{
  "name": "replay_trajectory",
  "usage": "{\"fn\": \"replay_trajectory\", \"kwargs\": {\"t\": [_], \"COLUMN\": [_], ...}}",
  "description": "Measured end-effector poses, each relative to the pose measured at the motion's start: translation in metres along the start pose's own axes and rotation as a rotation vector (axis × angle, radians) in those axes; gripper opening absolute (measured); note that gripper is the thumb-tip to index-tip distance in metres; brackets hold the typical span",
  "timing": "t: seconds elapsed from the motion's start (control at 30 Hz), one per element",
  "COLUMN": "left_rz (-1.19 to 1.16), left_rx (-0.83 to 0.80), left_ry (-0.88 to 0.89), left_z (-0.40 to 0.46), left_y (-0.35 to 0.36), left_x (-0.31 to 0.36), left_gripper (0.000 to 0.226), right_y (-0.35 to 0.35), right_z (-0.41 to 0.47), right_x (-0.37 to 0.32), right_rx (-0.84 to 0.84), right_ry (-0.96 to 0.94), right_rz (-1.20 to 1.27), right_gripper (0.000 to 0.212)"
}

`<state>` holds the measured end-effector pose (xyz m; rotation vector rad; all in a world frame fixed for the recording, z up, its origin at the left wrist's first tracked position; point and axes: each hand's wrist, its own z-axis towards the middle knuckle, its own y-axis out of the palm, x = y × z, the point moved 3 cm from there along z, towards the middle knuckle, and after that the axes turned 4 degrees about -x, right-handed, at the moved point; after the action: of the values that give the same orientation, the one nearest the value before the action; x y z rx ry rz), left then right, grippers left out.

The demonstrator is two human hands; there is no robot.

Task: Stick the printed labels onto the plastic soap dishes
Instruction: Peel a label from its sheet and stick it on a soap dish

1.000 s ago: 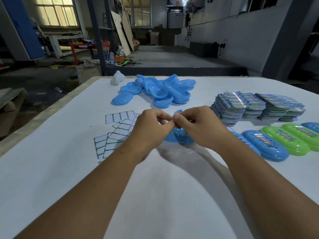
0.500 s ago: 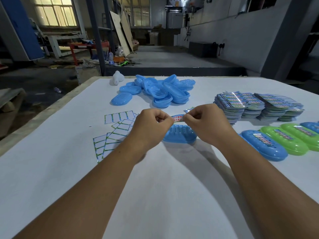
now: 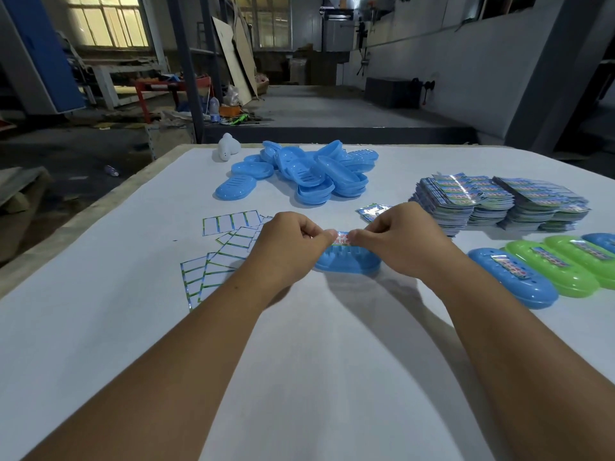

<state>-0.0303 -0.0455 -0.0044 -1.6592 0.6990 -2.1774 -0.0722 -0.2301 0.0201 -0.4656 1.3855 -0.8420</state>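
Blue ribbed plastic soap dish (image 3: 347,262) is lying mid-frame on the white table (image 3: 100,327). Left hand (image 3: 286,247) and right hand (image 3: 399,241) are pinching a glossy label (image 3: 341,238) just above it. Bare tabletop is stretching toward the lower frame edge.

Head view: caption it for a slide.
Both hands stretch a printed label over a blue soap dish.

White-covered table (image 3: 100,344) carries, far side: heap of blue soap dishes (image 3: 309,173) w/ small white object (image 3: 228,147) just left. Left-centre: peeled backing sheets (image 3: 216,251); centre: one blue dish (image 3: 347,262). Right: stacks of printed labels (image 3: 499,201), one loose label sheet (image 3: 372,209) near them, plus row of labelled blue & green dishes (image 3: 549,271).
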Motion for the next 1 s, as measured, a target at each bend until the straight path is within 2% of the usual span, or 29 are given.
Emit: {"fn": "replay_trajectory", "kwargs": {"t": [0.23,0.77,0.87,1.0], "left_rz": [0.063,0.194,0.298,0.568], "left_rx": [-0.043,-0.033,0.012,0.095], "left_ry": [-0.017,-0.015,0.012,0.116], "left_z": [0.004,0.003,0.001,-0.001], "left_y": [0.007,0.009,0.010,0.011], "left_x": [0.000,0.002,0.006,0.017], "left_gripper": [0.028,0.026,0.026,0.030], "right_y": [0.002,0.004,0.005,0.008], "right_z": [-0.002,-0.005,-0.006,-0.007], "right_x": [0.002,0.000,-0.003,-0.007], "right_rx": [-0.002,-0.014,0.035,0.087], "right_ry": [0.017,0.049,0.055,0.047], "right_rz": [-0.111,-0.192,-0.268,-0.376], "right_gripper": [0.034,0.032,0.031,0.036]}}
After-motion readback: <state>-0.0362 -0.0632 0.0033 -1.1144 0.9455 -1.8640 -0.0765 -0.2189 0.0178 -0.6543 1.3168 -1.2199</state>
